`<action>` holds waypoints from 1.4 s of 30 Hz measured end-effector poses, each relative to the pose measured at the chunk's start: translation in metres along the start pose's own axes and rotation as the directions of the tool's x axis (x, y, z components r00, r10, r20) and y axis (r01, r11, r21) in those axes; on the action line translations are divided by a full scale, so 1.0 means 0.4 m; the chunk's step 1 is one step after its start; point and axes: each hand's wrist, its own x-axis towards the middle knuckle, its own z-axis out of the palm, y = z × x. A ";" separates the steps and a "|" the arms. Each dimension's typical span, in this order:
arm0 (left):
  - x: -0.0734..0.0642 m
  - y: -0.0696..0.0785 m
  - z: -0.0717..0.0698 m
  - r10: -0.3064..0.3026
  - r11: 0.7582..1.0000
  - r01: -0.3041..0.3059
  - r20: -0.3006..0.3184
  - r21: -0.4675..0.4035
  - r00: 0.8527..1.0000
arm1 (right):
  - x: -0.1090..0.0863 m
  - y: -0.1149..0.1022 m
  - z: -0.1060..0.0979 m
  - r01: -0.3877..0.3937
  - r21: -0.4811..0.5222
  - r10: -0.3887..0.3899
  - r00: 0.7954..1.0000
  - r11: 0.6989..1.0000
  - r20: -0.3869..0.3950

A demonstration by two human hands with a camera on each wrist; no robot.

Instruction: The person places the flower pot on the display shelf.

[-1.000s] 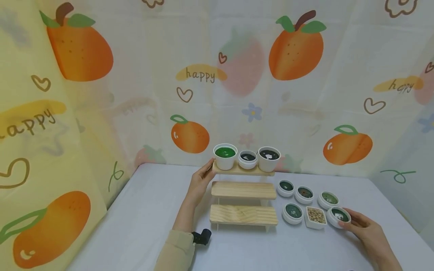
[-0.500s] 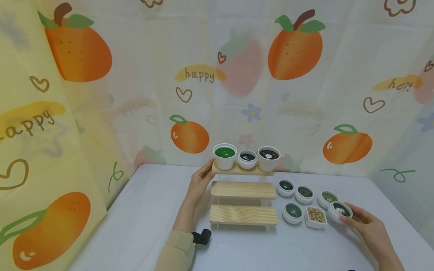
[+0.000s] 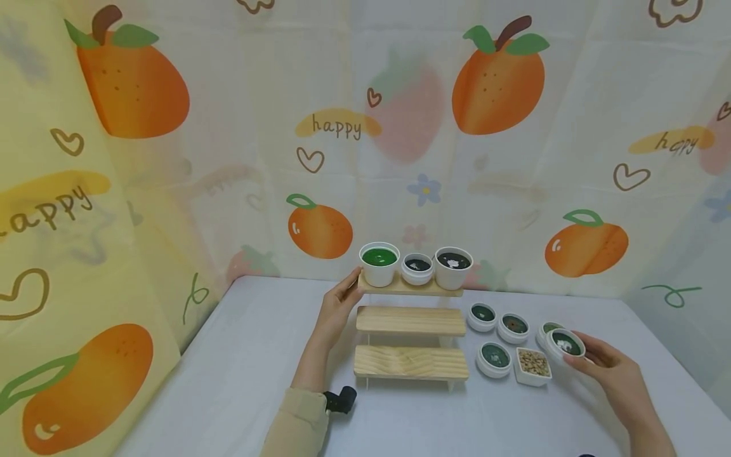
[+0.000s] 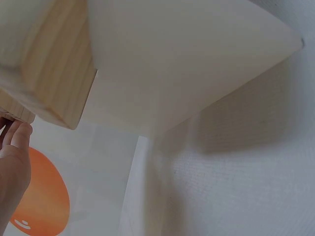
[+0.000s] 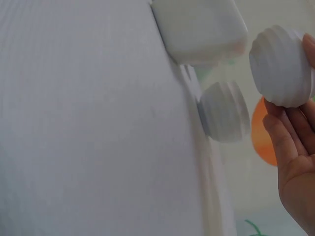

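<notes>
My right hand (image 3: 615, 374) pinches the side of a small white ribbed bowl (image 3: 566, 343) with dark green contents and a white patch. The right wrist view shows this held bowl (image 5: 279, 66) raised above the tablecloth, thumb on one side and fingers on the other. Behind it, a bowl with lighter green contents (image 3: 549, 328) is partly hidden. At the left end of the top tier of a three-tier wooden stand (image 3: 411, 321), my left hand (image 3: 337, 309) holds the board's edge. In the left wrist view, its fingers (image 4: 20, 135) meet the wood.
On the top tier stand a tall cup with green contents (image 3: 379, 265), a low bowl (image 3: 417, 269) and a dark-filled cup (image 3: 453, 268). Right of the stand sit several small bowls (image 3: 493, 360) and a square dish of beige bits (image 3: 533, 366). A printed cloth (image 3: 400, 209) backs the table.
My right hand has lifted the white bowl off the table and carried it slightly back and left, over the light green bowl. My left hand stays at the stand.
</notes>
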 end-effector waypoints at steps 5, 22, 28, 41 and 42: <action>0.001 -0.001 0.001 0.008 1.000 -0.008 0.005 -0.005 1.000 | -0.007 -0.027 0.015 0.052 0.001 -0.052 0.999 0.999 0.006; 0.003 0.008 0.002 0.007 0.999 -0.007 0.004 -0.032 1.000 | -0.010 -0.131 0.067 0.199 0.009 -0.199 0.979 0.980 0.053; 0.004 0.006 -0.001 0.017 1.000 -0.017 0.004 -0.017 1.000 | -0.001 -0.155 0.093 0.205 0.016 -0.205 0.975 0.979 0.090; 0.003 -0.003 -0.003 0.005 0.999 -0.004 0.006 -0.042 1.000 | -0.007 -0.216 0.143 0.243 0.042 -0.246 0.963 0.969 0.110; 0.002 -0.002 -0.003 0.003 0.999 -0.003 0.004 -0.041 1.000 | -0.008 -0.220 0.147 0.251 0.044 -0.255 0.960 0.967 0.113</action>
